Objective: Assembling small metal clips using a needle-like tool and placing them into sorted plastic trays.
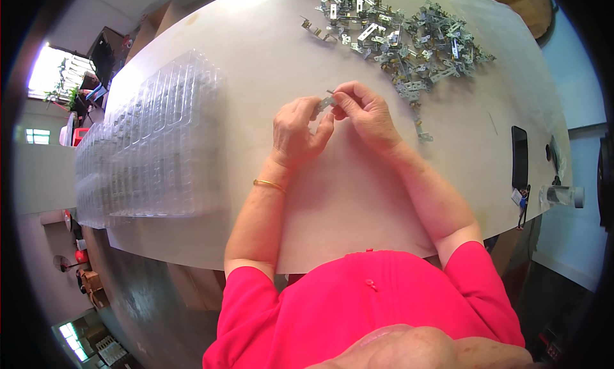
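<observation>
Over the middle of the table, a small flat metal bracket (325, 104) is held between my two hands. My left hand (297, 129) grips its left side between thumb and fingers. My right hand (368, 114) pinches its upper right end, with the thumb laid against the fingers. Part of the bracket is hidden behind my fingertips. Beyond my right hand, a heap of similar metal brackets (419, 44) spreads over the far right of the table, some with brass-coloured parts. A few trail from the heap towards my right wrist.
Stacked clear plastic trays (160, 132) with compartments fill the left of the pale table (345, 202). On the right lie a black phone (519, 158), a clear bottle (561, 196) on its side or seen tilted, and a thin metal piece (492, 122). A round wooden stool (521, 4) stands beyond.
</observation>
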Motion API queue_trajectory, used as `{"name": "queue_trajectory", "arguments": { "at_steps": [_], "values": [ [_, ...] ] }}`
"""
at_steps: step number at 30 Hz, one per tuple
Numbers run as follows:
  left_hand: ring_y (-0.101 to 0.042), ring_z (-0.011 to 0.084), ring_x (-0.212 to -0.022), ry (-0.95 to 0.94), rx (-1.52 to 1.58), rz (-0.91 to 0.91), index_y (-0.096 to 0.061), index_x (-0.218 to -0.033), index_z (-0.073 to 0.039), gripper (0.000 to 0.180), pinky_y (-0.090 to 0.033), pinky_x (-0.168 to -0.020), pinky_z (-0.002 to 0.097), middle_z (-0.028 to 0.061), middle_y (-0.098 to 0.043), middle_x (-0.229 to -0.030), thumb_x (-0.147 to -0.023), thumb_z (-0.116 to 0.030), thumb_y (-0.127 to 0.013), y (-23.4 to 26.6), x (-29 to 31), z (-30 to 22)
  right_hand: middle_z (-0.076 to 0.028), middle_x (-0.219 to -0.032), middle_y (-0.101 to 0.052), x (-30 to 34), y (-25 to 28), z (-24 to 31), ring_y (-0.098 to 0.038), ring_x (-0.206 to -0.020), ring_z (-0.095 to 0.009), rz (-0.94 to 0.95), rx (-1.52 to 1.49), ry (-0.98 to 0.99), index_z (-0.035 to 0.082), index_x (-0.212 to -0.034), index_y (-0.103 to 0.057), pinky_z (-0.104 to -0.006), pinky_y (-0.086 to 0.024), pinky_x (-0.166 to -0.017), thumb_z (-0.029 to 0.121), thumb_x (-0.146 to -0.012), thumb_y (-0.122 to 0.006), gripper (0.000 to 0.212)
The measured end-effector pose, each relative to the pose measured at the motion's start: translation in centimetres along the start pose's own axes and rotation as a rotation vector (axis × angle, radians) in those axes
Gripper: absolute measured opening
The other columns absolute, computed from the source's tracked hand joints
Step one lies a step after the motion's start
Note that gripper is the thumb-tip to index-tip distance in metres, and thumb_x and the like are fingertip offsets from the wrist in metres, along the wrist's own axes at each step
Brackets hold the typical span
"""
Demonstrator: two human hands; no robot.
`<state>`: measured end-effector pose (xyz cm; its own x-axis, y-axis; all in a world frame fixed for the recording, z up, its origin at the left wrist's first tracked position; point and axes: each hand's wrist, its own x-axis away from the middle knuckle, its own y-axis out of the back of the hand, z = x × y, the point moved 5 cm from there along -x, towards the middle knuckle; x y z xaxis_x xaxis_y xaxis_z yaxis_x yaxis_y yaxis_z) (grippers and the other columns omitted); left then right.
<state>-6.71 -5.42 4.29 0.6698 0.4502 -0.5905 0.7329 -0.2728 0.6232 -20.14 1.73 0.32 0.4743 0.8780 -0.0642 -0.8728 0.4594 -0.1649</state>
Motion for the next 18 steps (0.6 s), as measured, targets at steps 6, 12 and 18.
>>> {"name": "queue_trajectory", "arguments": {
  "at_steps": [6, 12, 18],
  "values": [
    [-0.062, 0.0133, -0.079, 0.435, 0.634, 0.177, -0.065, -0.113, 0.003, 0.028, -0.05, -0.073, 0.027, 0.0088, -0.069, -0.092, -0.091, -0.013, -0.058, -0.5, 0.8, 2.4, -0.003, -0.088, -0.067, -0.6, 1.2, 0.3, -0.065, -0.078, -0.01, -0.054, -0.01, 0.045, 0.003, -0.102, -0.063, -0.0261, -0.056, -0.072, 0.015, -0.099, -0.06, 0.013],
    [-0.063, 0.0157, -0.092, 0.671, 1.008, 0.322, -0.061, -0.122, 0.004, 0.033, -0.052, -0.08, 0.0311, 0.0102, -0.067, -0.106, -0.092, -0.011, -0.059, -1.4, 1.1, 2.4, -0.002, -0.088, -0.067, -0.7, 1.3, 0.2, -0.063, -0.077, -0.009, -0.089, -0.001, 0.073, 0.004, -0.101, -0.065, -0.0255, -0.055, -0.072, 0.016, -0.098, -0.063, 0.012],
    [-0.061, 0.012, -0.09, 0.705, 1.096, 0.214, -0.055, -0.128, -0.001, 0.04, -0.048, -0.084, 0.0265, 0.0037, -0.065, -0.101, -0.093, -0.015, -0.067, -1.3, 1.1, 3.3, 0.001, -0.085, -0.066, -0.1, 1.6, 1.2, -0.06, -0.075, -0.008, -0.244, 0.234, 0.299, 0.007, -0.098, -0.068, -0.0246, -0.052, -0.067, 0.013, -0.093, -0.069, 0.008]
  ]
}}
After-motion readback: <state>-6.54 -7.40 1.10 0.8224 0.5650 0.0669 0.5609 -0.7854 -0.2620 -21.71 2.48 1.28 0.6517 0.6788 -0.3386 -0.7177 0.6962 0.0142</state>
